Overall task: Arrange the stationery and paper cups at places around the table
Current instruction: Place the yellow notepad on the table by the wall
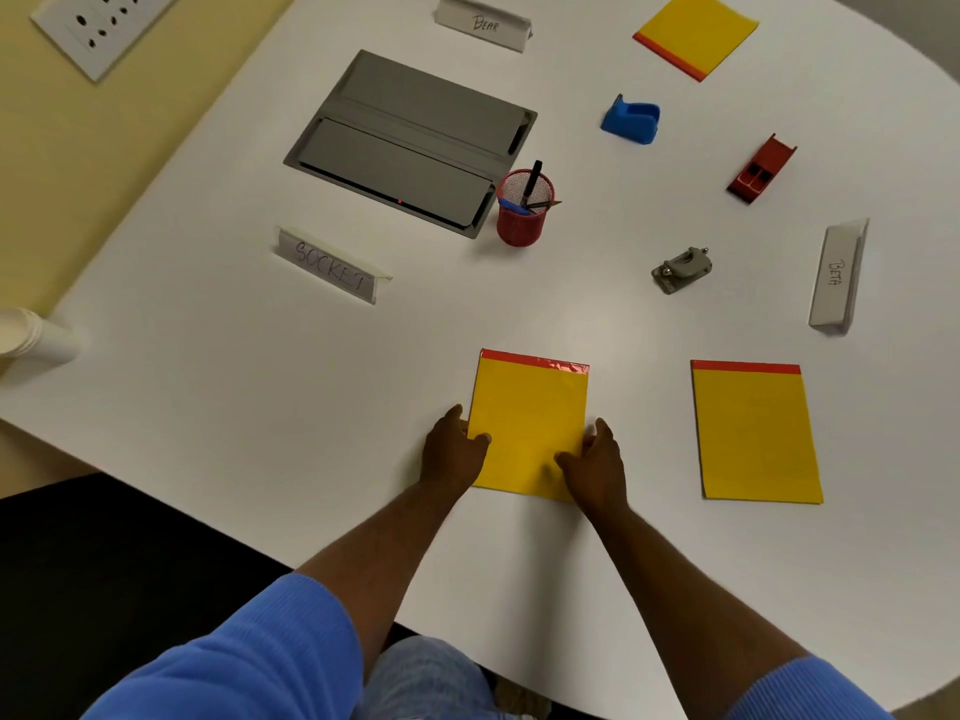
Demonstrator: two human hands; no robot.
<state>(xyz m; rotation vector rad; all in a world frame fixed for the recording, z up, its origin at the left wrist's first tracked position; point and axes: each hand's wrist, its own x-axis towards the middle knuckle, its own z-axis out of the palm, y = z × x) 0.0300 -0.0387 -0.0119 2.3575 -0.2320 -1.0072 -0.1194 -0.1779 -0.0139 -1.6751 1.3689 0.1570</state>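
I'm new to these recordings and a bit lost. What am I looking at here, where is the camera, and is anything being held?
There is no machine: a person wears a camera on the head, looking down at their own arms. The left hand and right hand grip the near corners of a yellow pad lying flat on the white table. Two more yellow pads, a red pen cup, a blue holder, a red holder, a grey punch and name cards lie around. Stacked paper cups stand at the left edge.

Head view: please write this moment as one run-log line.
step: placing notepad | left hand: on left edge | right hand: on right corner | cups: stacked, table's left edge
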